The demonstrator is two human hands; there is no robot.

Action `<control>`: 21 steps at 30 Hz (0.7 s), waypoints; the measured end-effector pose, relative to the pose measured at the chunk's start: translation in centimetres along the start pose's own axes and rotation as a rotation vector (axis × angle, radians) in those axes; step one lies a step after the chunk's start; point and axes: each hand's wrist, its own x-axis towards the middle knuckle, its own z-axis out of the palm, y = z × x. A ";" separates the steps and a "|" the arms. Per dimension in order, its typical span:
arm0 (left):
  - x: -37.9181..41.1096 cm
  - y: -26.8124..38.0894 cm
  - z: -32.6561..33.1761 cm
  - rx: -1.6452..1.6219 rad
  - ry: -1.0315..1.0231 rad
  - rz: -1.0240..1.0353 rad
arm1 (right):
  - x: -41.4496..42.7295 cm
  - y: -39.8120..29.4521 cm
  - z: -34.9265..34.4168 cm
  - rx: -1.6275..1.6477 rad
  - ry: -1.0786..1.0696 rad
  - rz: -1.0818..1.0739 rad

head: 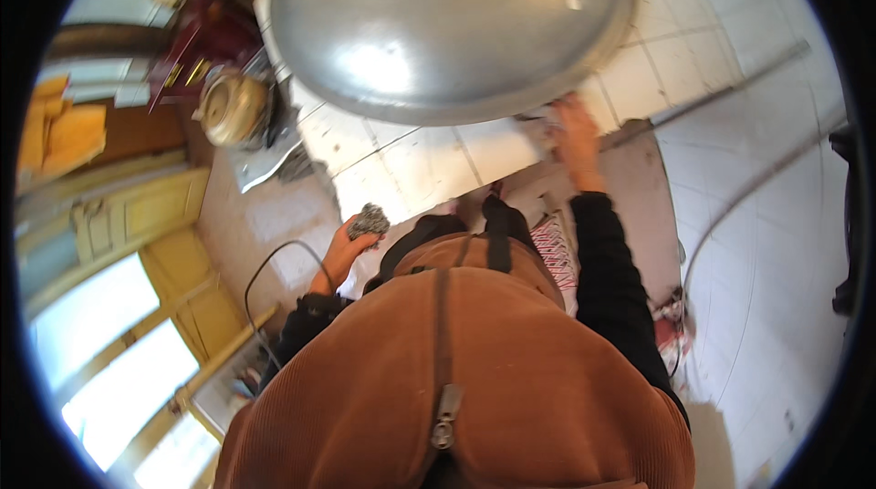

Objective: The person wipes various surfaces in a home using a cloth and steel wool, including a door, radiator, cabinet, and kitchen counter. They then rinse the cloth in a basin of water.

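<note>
A large domed metal lid (438,30), shiny on top, covers much of the white tiled counter (410,160) in front of me. My left hand (337,253) is closed around a grey steel wool scrubber (369,224), just off the counter's near left corner. To the right, my right hand (576,140) reaches to the counter's front edge, close below the lid's rim. Something small and dark shows beside its fingers. Blur hides whether the fingers hold it or only touch the counter.
Left of the counter stand a beige rounded appliance (234,109) and a dark red object (212,44). Yellow wooden cabinets (147,205) line the far left. A dark cable (274,253) loops near my left arm. A grey hose (736,198) curves along the right-hand wall.
</note>
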 end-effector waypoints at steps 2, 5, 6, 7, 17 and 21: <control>-0.8 -1.6 -0.4 0.010 0.070 -0.046 | -0.5 1.4 -1.0 -0.148 -0.258 0.232; -1.6 -4.3 -1.0 0.038 0.160 -0.198 | -2.3 -0.6 0.5 -0.197 -0.289 0.014; -2.0 -5.2 -1.1 0.032 0.141 -0.180 | -2.9 -2.0 1.3 -0.241 -0.324 -0.018; -2.2 -5.9 -1.2 0.030 0.141 -0.188 | -3.3 -3.6 2.4 -0.205 -0.415 -0.074; -10.5 -12.0 -1.5 -0.196 0.342 -0.130 | 0.9 -21.7 19.2 0.217 -0.392 -0.446; -13.7 -14.2 -0.5 -0.299 0.468 -0.165 | -2.1 -28.2 21.0 0.456 -0.442 -0.630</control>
